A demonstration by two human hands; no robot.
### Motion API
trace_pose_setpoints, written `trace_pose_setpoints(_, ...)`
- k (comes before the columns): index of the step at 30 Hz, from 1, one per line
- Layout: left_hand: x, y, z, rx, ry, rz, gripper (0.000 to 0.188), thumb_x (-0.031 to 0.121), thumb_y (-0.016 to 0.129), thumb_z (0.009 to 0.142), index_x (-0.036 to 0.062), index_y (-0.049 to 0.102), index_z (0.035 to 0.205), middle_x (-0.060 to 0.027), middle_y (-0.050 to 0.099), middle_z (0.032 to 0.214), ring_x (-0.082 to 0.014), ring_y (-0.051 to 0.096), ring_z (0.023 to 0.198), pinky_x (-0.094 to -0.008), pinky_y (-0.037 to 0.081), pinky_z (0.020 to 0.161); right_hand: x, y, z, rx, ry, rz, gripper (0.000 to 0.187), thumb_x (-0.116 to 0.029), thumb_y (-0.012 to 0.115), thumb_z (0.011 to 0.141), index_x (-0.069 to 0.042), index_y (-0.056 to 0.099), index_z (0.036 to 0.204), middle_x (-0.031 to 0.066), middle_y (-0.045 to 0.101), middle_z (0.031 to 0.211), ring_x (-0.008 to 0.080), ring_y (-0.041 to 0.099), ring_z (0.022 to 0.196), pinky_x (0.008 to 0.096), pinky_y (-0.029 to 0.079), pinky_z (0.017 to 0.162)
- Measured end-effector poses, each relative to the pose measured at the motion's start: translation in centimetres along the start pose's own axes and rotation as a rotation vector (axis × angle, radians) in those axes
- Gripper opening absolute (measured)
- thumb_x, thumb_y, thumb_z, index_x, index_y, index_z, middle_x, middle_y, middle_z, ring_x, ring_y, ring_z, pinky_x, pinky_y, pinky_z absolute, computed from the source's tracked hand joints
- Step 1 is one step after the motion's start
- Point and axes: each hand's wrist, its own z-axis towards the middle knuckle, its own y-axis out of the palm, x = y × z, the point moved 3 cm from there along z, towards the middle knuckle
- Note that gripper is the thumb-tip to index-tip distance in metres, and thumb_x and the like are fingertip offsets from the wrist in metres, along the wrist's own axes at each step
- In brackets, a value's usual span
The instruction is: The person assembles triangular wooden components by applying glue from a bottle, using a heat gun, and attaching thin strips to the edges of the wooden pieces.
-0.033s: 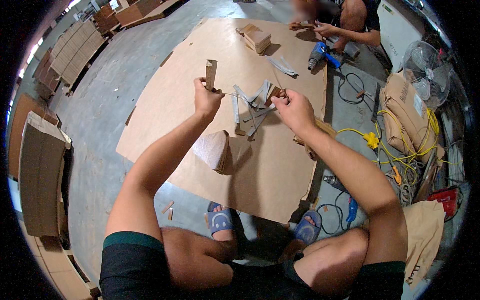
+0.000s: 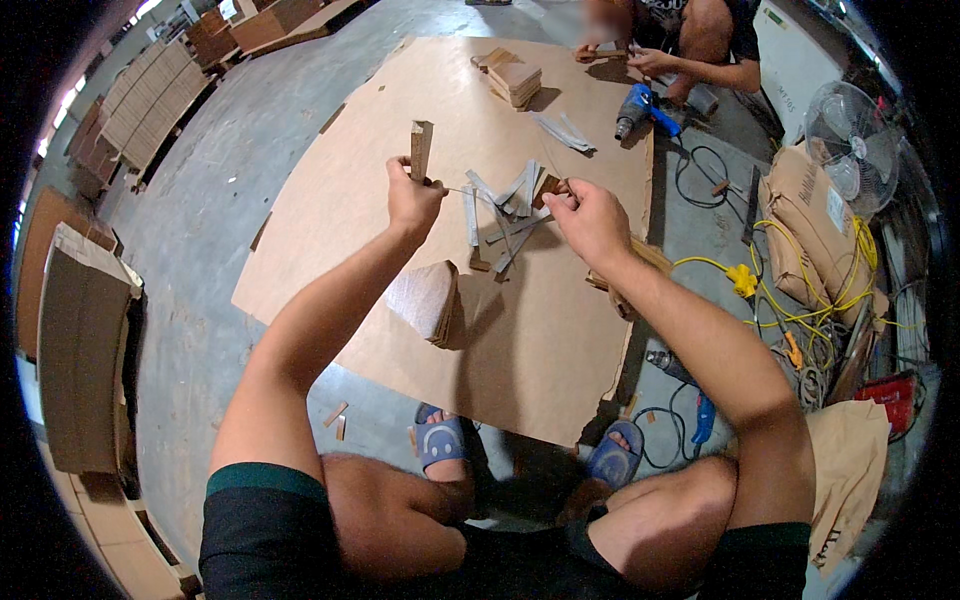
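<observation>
My left hand (image 2: 413,200) is closed around a narrow wooden piece (image 2: 422,148) that stands upright above the fist. A thin strip end sticks out by its fingers toward the middle. My right hand (image 2: 588,215) is closed in a pinch on a thin brown strip (image 2: 548,184), whose far part curls upward. Between the hands, loose grey strips (image 2: 486,230) lie in a tangle on the brown paper sheet (image 2: 330,220). A stack of curved, rounded wooden pieces (image 2: 425,300) sits nearer to me. More wooden pieces (image 2: 650,256) lie beside my right forearm, which partly hides them.
Toward the back stand another wooden stack (image 2: 515,82) and a blue heat gun (image 2: 635,112). A co-worker's hands (image 2: 650,62) hold a brown piece at the far right. Yellow cables (image 2: 800,290), paper sacks (image 2: 815,225) and a fan (image 2: 855,148) crowd the right; cardboard stacks (image 2: 85,340) line the left.
My hands and what they hold have not visibly moved. The co-worker at the far right has shifted slightly, with the brown piece tilted a little differently.
</observation>
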Motion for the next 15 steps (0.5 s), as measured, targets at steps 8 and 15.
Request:
trace_pose_setpoints(8, -0.7, -0.3, 0.0, -0.035, -0.114, -0.216, 0.053, -0.001, 0.066, 0.086, 0.0014, 0.031, 0.126, -0.0157, 0.065, 0.089, -0.0209, 0.071, 0.071, -0.0330, 0.057, 0.061, 2.3, 1.7, -0.9, -0.009, -0.146, -0.110, 0.034, -0.034, 0.067, 0.089, -0.008, 0.071, 0.111, 0.0177, 0.071, 0.084, 0.0338, 0.069, 0.079, 0.0435, 0.052, 0.071)
trace_pose_setpoints(15, -0.5, -1.0, 0.1, -0.208, -0.069, -0.411, 0.052, 0.002, 0.068, 0.088, -0.0016, 0.030, 0.123, -0.0168, 0.056, 0.105, -0.0238, 0.069, 0.075, -0.0365, 0.063, 0.070, 0.7, 0.4, -6.3, -0.470, -0.104, -0.225, 0.035, -0.035, 0.059, 0.095, -0.004, 0.059, 0.113, 0.0206, 0.070, 0.094, 0.0407, 0.068, 0.091, 0.0521, 0.053, 0.081)
